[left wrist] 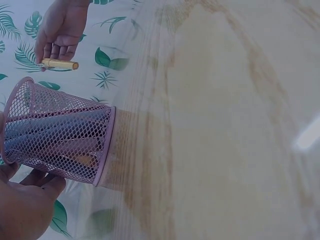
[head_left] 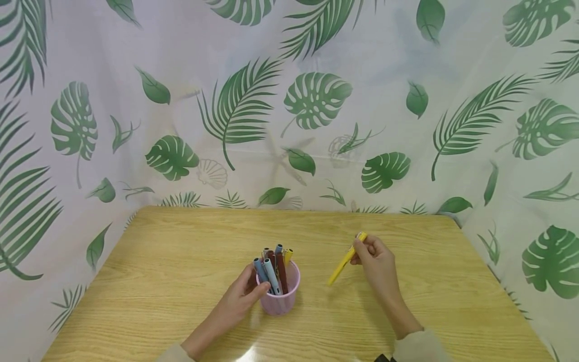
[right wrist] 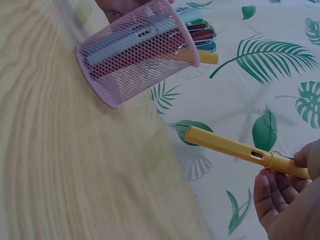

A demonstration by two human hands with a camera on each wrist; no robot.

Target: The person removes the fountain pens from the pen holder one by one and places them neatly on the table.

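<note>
A pink mesh pen cup [head_left: 278, 304] stands on the table with several pens in it, among them blue [head_left: 261, 270], light blue [head_left: 272, 275], dark red [head_left: 282, 274] and yellow [head_left: 288, 255] ones. My left hand [head_left: 239, 300] grips the cup's left side, thumb near the rim and fingers behind. To the right, my right hand [head_left: 376, 259] pinches a capped yellow pen [head_left: 345, 264] by its cap end, clear of the cup. Its lower end slants down to the left. The right wrist view shows this pen [right wrist: 225, 145] above the table, with the thumb over the clip.
The wooden table [head_left: 190, 236] has its far edge against a white cloth [head_left: 253, 45] printed with green leaves, which also hangs at both sides. A bright reflection lies at the near edge. A small dark object [head_left: 384, 358] shows beside the right sleeve.
</note>
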